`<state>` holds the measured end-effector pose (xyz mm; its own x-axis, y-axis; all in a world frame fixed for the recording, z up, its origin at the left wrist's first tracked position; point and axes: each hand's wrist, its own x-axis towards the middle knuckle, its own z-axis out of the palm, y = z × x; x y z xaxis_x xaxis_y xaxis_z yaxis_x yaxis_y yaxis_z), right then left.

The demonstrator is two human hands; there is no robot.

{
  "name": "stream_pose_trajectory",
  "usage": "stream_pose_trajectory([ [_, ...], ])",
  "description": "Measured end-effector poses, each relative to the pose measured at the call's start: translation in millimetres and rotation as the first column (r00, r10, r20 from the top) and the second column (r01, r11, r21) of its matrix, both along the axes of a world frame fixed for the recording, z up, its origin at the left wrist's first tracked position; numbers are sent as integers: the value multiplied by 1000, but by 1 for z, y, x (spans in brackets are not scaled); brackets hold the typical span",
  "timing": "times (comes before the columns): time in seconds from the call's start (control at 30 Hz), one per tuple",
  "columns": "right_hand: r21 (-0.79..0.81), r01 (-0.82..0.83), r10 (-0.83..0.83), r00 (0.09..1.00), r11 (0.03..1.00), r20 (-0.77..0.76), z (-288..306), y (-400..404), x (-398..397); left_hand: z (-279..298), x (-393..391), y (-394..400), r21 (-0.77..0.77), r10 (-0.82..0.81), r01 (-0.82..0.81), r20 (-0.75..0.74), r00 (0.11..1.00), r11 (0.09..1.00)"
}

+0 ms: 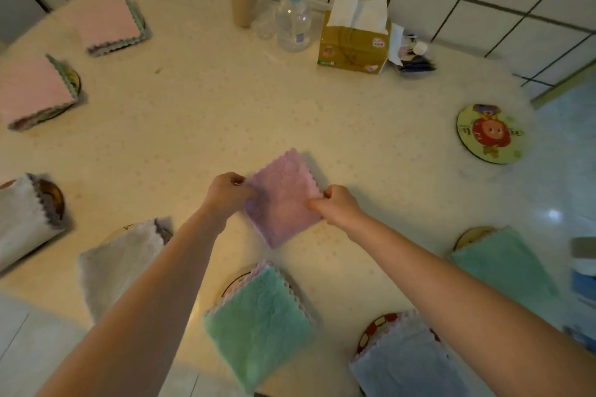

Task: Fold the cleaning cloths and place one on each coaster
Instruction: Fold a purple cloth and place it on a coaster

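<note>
A folded lilac cloth [281, 200] lies on the round table [225, 113] in the middle. My left hand [227, 192] pinches its left corner and my right hand [337, 205] pinches its right corner. A bare round coaster [490, 134] with a cartoon picture sits at the right edge. Folded cloths cover other coasters around the rim: two pink [108, 21] [34, 90] at far left, two white [21, 219] [124, 263] at near left, a green one [258, 322] close to me, a pale blue one [406, 361] and a teal one [501, 263] at near right.
At the back by the tiled wall stand a brown cup [243, 0], a clear pump bottle [293, 16], a tissue box [354, 42] and small clutter [412, 56]. Floor shows beyond the table's right edge.
</note>
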<state>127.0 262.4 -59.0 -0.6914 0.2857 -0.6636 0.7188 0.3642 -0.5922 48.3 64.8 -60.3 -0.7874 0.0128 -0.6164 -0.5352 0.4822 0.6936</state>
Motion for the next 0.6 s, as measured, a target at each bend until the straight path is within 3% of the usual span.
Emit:
stream_pose_trajectory([
  [0.1, -195, 138, -159, 982, 971, -99, 7, 28, 28, 12, 24, 15, 195, 75, -82, 43, 996, 977],
  [0.23, -361, 131, -195, 970, 923, -145, 16, 84, 81, 20, 77, 51, 362, 64, -95, 98, 993, 927],
  [0.4, -371, 171, -250, 952, 913, -175, 20, 173, 170, 21, 163, 134, 403, 55, -100, 122, 991, 910],
  [0.6, -443, 344, -444, 884, 828, -143, 32, 258, 237, 34, 210, 243, 398, 46, -73, 77, 996, 914],
])
